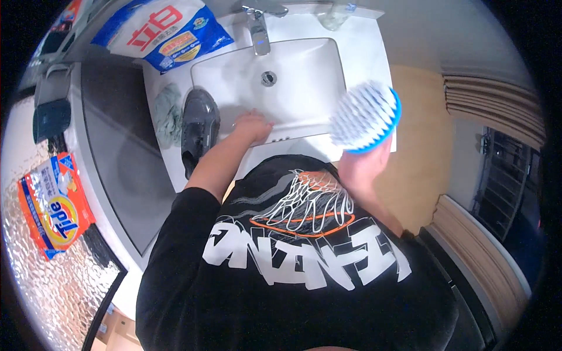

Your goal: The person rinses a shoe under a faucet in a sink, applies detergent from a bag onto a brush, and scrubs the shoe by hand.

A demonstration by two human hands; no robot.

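My right hand [366,164] grips a scrubbing brush [364,116] with a blue base, its white bristles turned up towards me. It is held over the right front corner of the white washbasin [303,74]. At the basin's front left, my left hand [254,126] leans over the rim with its fingers against the inner slope; nothing shows in it. A dark shoe [200,118] lies along the basin's left edge, beside my left forearm. Left of the shoe is a crumpled grey-green cloth [168,112].
A chrome faucet [259,33] rises behind the basin. A blue and white detergent bag [162,33] stands at the counter's back left. A clear container [336,16] is at the back right. Far left, an orange Tide packet [56,204] lies near a dark container [52,118].
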